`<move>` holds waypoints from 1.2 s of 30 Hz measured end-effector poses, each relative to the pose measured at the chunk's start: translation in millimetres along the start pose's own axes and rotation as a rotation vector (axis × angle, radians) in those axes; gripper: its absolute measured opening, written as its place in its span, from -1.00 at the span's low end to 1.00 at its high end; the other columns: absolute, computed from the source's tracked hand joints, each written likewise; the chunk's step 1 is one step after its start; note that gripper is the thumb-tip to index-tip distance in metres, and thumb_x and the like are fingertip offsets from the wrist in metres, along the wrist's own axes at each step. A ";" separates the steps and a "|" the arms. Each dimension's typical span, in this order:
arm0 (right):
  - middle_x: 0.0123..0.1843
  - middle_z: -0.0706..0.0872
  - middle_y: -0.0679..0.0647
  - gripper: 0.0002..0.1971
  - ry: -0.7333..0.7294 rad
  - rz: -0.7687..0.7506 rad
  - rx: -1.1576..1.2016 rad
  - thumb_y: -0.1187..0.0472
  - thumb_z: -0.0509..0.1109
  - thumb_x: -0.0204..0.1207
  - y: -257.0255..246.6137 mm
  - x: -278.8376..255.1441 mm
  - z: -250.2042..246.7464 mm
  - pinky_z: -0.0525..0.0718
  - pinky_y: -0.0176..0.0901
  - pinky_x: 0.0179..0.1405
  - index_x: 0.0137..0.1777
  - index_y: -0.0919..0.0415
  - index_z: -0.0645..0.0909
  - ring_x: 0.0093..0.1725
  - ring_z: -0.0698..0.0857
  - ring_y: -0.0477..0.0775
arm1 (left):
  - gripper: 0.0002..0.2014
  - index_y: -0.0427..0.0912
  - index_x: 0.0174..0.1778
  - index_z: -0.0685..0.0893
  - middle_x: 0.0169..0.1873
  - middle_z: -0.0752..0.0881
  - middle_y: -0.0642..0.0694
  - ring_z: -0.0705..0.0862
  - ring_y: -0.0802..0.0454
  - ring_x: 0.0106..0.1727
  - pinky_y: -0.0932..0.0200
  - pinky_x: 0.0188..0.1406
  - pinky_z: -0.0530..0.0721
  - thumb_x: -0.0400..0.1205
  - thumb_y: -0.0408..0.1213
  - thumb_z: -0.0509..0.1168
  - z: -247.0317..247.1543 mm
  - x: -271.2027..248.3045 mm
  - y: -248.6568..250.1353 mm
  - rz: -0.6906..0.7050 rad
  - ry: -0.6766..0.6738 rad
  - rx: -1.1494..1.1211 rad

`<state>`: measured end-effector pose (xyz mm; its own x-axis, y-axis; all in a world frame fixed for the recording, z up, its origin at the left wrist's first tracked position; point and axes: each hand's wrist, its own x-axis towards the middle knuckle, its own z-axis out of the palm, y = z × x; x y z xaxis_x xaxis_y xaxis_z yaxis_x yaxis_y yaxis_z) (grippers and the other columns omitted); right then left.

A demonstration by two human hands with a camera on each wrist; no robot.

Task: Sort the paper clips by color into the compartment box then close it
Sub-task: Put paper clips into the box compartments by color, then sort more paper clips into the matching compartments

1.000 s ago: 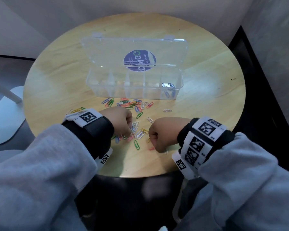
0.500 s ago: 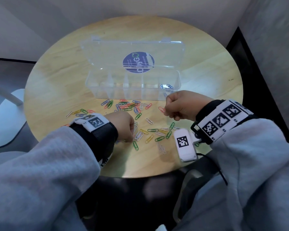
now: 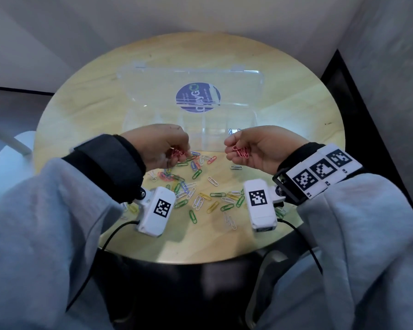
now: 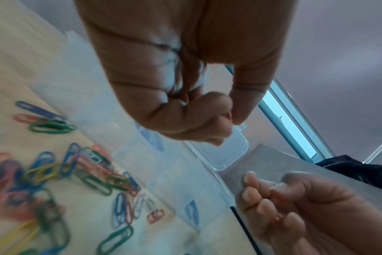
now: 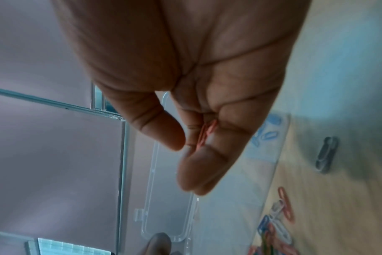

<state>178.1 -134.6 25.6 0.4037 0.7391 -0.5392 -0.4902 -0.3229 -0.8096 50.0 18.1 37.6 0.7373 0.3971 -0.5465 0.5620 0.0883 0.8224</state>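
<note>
The clear compartment box [image 3: 193, 129] stands open at mid-table, its stickered lid [image 3: 198, 96] tilted back. Blue clips [image 3: 233, 131] lie in its rightmost compartment [image 5: 266, 134]. My left hand [image 3: 179, 151] hovers in front of the box and pinches a few red paper clips [image 3: 177, 154]; its fingers [image 4: 207, 112] are curled tight. To the right, my right hand [image 3: 234, 146] is turned palm up, its curled fingers cupping several red paper clips [image 3: 240, 151] [image 5: 207, 132]. Loose clips of mixed colours [image 3: 200, 189] [image 4: 55, 172] are scattered below both hands.
The round wooden table [image 3: 296, 129] sits in a corner between walls. Its front edge lies just behind my wrists. A single grey clip [image 3: 236, 167] lies apart at the right. A white chair [image 3: 7, 163] stands to the left.
Both hands lifted off the clip pile and came up toward the box. The right hand turned palm up, showing the red clips; the left hand now holds red clips above the pile.
</note>
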 end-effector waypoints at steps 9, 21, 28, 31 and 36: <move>0.12 0.54 0.40 -0.63 0.155 -0.100 0.284 0.62 -0.09 0.46 -18.0 20.0 2.5 0.73 -0.23 -0.07 0.00 0.51 0.55 0.07 0.62 0.28 | -0.71 -0.16 -0.37 0.40 -0.41 0.60 -0.22 0.60 0.16 -0.67 0.46 -0.73 0.49 0.61 -0.58 0.11 -5.3 23.9 27.6 0.024 0.042 -0.013; 0.44 0.41 0.43 -0.57 0.107 -0.169 0.396 0.57 -0.05 0.52 -24.2 33.8 9.3 0.51 -0.06 0.35 0.34 0.49 0.44 0.42 0.49 0.26 | -0.86 -0.19 -0.12 0.60 -0.12 0.56 -0.19 0.58 0.03 -0.21 0.27 -0.12 0.65 0.64 -0.42 0.15 17.2 54.8 50.7 0.070 0.038 -0.249; -0.12 0.68 0.22 -0.80 0.144 -0.221 0.097 0.43 0.13 0.59 -20.1 13.8 -6.7 0.73 -0.26 -0.11 -0.06 0.32 0.59 -0.12 0.70 0.10 | -0.84 -0.12 0.10 0.60 -0.05 0.55 -0.06 0.56 0.07 0.05 0.20 0.23 0.51 0.68 -0.24 0.15 24.0 51.0 41.0 0.114 0.000 -0.231; -0.30 0.62 0.13 -0.76 0.194 -0.247 -0.149 0.50 0.15 0.55 -15.8 3.5 -17.1 0.67 -0.29 -0.34 -0.22 0.25 0.56 -0.32 0.63 0.01 | -0.86 -0.03 -0.04 0.62 -0.10 0.62 -0.02 0.62 0.10 -0.05 0.18 0.16 0.57 0.68 -0.32 0.18 23.8 43.4 36.5 0.199 0.049 -0.123; -0.35 0.65 0.01 -0.93 0.234 -0.143 -0.854 0.24 0.32 0.49 -1.5 -9.4 -35.8 0.64 -0.10 -0.21 -0.18 0.19 0.62 -0.32 0.62 0.02 | -0.83 0.03 -0.08 0.65 -0.32 0.65 0.01 0.63 0.15 -0.36 0.29 -0.26 0.61 0.55 -0.36 0.30 26.7 22.2 13.5 0.294 -0.048 0.452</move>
<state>202.6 -162.2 23.6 0.6095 0.6970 -0.3777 0.2813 -0.6356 -0.7189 84.0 3.8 32.4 0.8981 0.3030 -0.3186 0.4268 -0.4264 0.7975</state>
